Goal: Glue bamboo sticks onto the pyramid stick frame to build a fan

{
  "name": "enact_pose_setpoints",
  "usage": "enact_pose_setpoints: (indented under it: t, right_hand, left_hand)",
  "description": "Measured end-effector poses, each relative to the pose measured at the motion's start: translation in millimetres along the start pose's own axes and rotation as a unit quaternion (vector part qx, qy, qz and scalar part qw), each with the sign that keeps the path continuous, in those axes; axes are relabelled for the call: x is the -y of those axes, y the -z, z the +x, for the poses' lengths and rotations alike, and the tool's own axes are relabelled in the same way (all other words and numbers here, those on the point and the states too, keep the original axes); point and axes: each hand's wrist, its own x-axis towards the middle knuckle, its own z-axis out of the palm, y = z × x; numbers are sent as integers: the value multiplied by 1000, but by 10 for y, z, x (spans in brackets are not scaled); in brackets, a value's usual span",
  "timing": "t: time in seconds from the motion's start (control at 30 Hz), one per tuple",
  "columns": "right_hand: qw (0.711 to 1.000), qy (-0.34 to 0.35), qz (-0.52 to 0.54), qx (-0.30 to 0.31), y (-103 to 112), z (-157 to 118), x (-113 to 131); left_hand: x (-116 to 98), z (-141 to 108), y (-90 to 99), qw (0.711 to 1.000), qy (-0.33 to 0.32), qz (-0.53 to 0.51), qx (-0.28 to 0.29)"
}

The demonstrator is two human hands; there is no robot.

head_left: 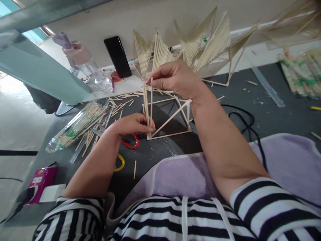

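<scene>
A thin wooden stick [151, 102] stands nearly upright between my hands. The fingertips of my right hand [179, 78] pinch its top end. Low down, my left hand [135, 124] has its thumb and fingers closed around the stick's foot, at the near left corner of a stick frame [172, 134]. That frame has a base on the table, upright posts and a diagonal brace. Beside the held stick rise other sticks [145, 97] of the frame, close together. Whether the held stick touches them all the way up, I cannot tell.
Scissors with red [136, 142] and yellow handles lie under my left forearm. Loose sticks and a plastic stick packet [75, 127] are at left. Behind stand a phone [117, 57], a bottle [92, 72] and fanned stick models [213, 50]. A black cable [250, 129] lies right.
</scene>
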Motion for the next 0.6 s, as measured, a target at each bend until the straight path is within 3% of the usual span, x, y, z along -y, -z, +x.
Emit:
enact_pose_setpoints:
  t: [0.6]
  right_hand:
    - [999,-33,21,3,-52,14,-34]
  left_hand:
    - [-59,-17,13,999,-9,23,21]
